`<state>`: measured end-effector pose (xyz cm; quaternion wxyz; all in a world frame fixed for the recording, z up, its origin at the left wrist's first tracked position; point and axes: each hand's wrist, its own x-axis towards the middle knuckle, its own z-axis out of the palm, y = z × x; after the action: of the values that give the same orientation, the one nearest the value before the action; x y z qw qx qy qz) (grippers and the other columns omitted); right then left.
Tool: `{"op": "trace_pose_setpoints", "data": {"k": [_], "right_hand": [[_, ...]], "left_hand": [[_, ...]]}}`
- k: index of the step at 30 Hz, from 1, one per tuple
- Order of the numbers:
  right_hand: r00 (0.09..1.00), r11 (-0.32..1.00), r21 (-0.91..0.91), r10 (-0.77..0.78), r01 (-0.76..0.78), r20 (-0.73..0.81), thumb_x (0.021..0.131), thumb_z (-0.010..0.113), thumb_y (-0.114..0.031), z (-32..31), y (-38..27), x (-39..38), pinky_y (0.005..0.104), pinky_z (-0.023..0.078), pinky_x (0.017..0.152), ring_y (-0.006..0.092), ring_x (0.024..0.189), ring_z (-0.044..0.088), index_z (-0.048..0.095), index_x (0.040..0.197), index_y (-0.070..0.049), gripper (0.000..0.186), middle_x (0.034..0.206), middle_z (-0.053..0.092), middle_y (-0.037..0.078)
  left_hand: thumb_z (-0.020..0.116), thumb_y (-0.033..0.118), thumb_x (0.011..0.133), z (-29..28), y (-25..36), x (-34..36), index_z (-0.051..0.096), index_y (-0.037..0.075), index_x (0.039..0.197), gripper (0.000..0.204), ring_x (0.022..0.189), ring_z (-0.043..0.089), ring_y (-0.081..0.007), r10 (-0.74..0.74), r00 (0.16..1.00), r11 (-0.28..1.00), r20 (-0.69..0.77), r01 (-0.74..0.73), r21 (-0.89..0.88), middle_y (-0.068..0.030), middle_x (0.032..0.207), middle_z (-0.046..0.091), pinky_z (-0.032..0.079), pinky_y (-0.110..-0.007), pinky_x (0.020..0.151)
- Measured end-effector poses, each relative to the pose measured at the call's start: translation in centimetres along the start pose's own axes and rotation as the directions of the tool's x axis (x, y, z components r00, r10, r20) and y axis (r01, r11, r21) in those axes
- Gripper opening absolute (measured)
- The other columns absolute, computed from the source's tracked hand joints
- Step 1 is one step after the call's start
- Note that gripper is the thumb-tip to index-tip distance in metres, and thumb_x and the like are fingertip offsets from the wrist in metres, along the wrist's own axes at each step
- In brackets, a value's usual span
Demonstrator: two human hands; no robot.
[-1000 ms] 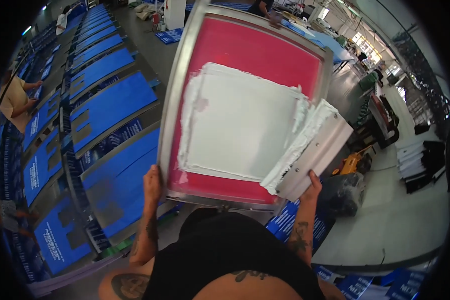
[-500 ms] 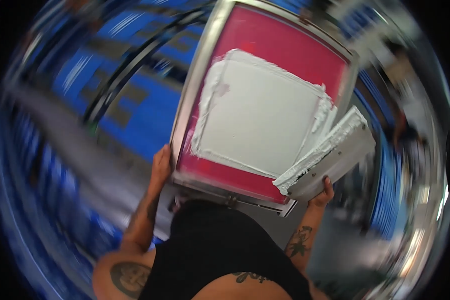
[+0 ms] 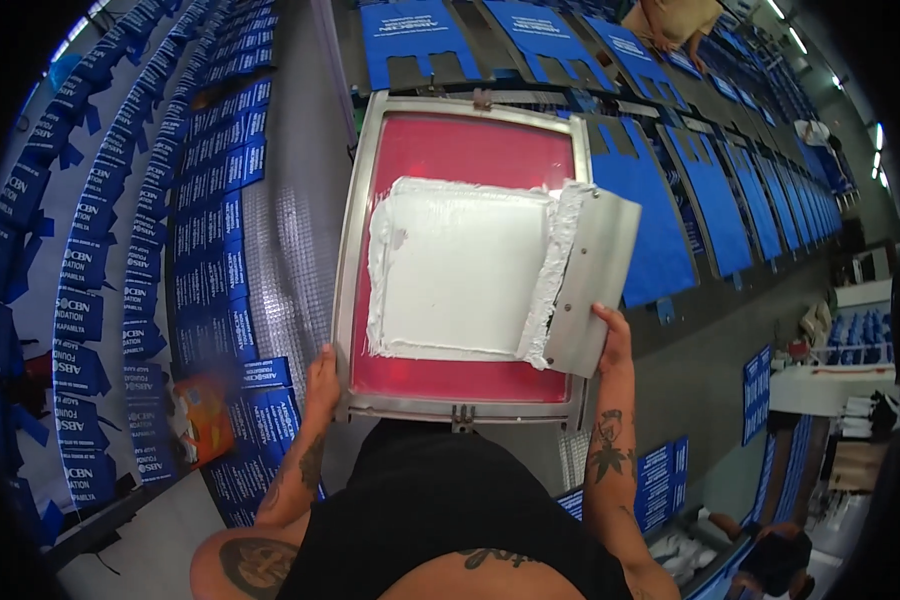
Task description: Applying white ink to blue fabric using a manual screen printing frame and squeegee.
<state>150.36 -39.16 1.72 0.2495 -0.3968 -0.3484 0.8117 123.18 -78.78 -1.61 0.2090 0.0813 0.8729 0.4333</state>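
A screen printing frame (image 3: 353, 240) with a metal rim and pink mesh (image 3: 470, 150) is held up in front of my body. White ink (image 3: 460, 270) covers a large square on the mesh, with thick ridges round its edges. My left hand (image 3: 322, 385) grips the frame's lower left side, its fingers partly hidden. On the right, a wide metal squeegee (image 3: 600, 270) rests over the frame's right side, its long edge caked with ink. My right hand (image 3: 614, 338) is closed on the squeegee's lower part, thumb on top; whether it also grips the frame is hidden.
Blue printed fabric pieces (image 3: 230, 215) hang or lie in rows to the left. Blue bag-shaped pieces (image 3: 640, 210) lie on dark boards ahead and to the right. Another person (image 3: 675, 20) works at the far boards; one more (image 3: 775, 560) is at lower right. An orange bag (image 3: 202, 420) sits lower left.
The view has swung round and steadied from a blur. The frame has turned more upright, and the squeegee has gone from slanted to nearly upright along the frame's right side. Both hands keep their holds.
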Motion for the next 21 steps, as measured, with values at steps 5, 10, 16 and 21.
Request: {"op": "trace_pose_setpoints", "data": {"k": [5, 10, 16, 21], "right_hand": [[0.983, 0.991, -0.056, 0.128, -0.122, 0.135, 0.083, 0.065, -0.025, 0.6, 0.3, 4.6, 0.0385, 0.056, 0.076, 0.0264, 0.082, 0.068, 0.060, 0.108, 0.005, 0.039, 0.096, 0.068, 0.015], [0.975, 0.978, -0.110, 0.191, -0.178, 0.115, 0.083, 0.064, -0.025, 0.3, -0.9, 7.9, 0.0407, 0.056, 0.078, 0.0275, 0.083, 0.068, 0.060, 0.109, 0.004, 0.039, 0.097, 0.068, 0.015], [0.962, 0.962, -0.105, 0.261, -0.253, 0.076, 0.083, 0.063, -0.023, 1.3, -2.7, 10.4, 0.0413, 0.057, 0.079, 0.0282, 0.087, 0.068, 0.060, 0.110, 0.005, 0.039, 0.099, 0.067, 0.017], [0.949, 0.955, -0.110, 0.289, -0.276, 0.129, 0.083, 0.062, -0.023, 0.1, -3.1, 11.7, 0.0450, 0.055, 0.083, 0.0316, 0.093, 0.066, 0.055, 0.119, 0.005, 0.046, 0.106, 0.065, 0.018]], "left_hand": [[0.034, 0.045, 0.101, 0.0, -0.2, -1.5, 0.059, -0.009, 0.086, 0.062, 0.067, 0.051, -0.0233, -0.033, 0.998, 0.999, -0.052, 0.034, 0.011, -0.0167, 0.070, 0.058, 0.042, -0.041, 0.067], [0.033, 0.043, 0.101, 1.5, 1.8, -1.6, 0.059, -0.010, 0.089, 0.060, 0.068, 0.054, -0.0292, -0.089, 0.995, 0.996, -0.051, 0.088, -0.019, -0.0217, 0.072, 0.059, 0.043, -0.043, 0.068], [0.034, 0.042, 0.101, 3.5, 2.9, -2.6, 0.059, -0.011, 0.089, 0.060, 0.072, 0.058, -0.0318, -0.138, 0.988, 0.990, -0.067, 0.136, -0.032, -0.0247, 0.076, 0.061, 0.044, -0.043, 0.072], [0.034, 0.043, 0.101, 5.0, 4.0, -3.5, 0.058, -0.012, 0.088, 0.062, 0.073, 0.058, -0.0319, -0.194, 0.974, 0.981, -0.114, 0.191, -0.040, -0.0273, 0.078, 0.060, 0.044, -0.044, 0.073]]}}
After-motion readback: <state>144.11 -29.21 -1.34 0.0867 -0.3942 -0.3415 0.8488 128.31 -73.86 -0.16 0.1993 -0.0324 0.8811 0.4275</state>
